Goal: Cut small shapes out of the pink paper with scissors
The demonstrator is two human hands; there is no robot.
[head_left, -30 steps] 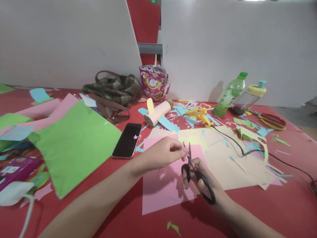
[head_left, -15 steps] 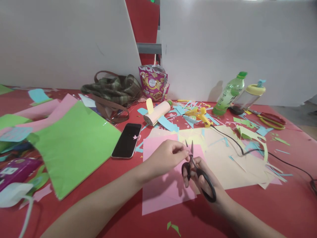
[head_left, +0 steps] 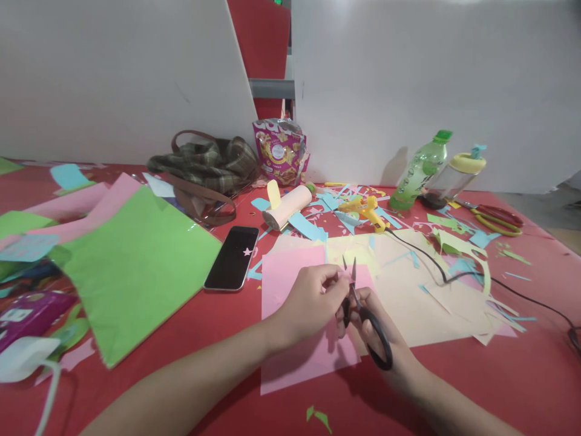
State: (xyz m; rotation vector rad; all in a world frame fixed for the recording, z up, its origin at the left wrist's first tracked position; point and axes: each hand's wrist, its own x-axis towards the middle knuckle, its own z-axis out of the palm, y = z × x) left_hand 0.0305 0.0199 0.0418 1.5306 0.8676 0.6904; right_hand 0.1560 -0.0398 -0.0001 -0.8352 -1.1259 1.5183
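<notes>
Black-handled scissors [head_left: 377, 339] are in my right hand [head_left: 379, 318], with fingers through the loops and the slightly parted blades pointing away from me. My left hand [head_left: 315, 300] pinches a small piece of pink paper [head_left: 347, 275] at the blades; the fingers cover most of it. Both hands are above a pink sheet [head_left: 290, 369] lying on the red table. A small pink star [head_left: 247, 252] rests on the dark phone [head_left: 230, 260] to the left of my hands.
A yellow glue gun [head_left: 370, 212] with a black cord lies behind the hands, near a pale paper roll [head_left: 290, 207]. Green sheets [head_left: 136, 266] cover the left side. A bottle [head_left: 420, 172], a jar [head_left: 458, 178] and red-and-yellow scissors [head_left: 497, 219] are at the right.
My left hand has dipped slightly and turned at the scissors. The scissors' handle loops have drawn closer together, and the blades have come nearer each other.
</notes>
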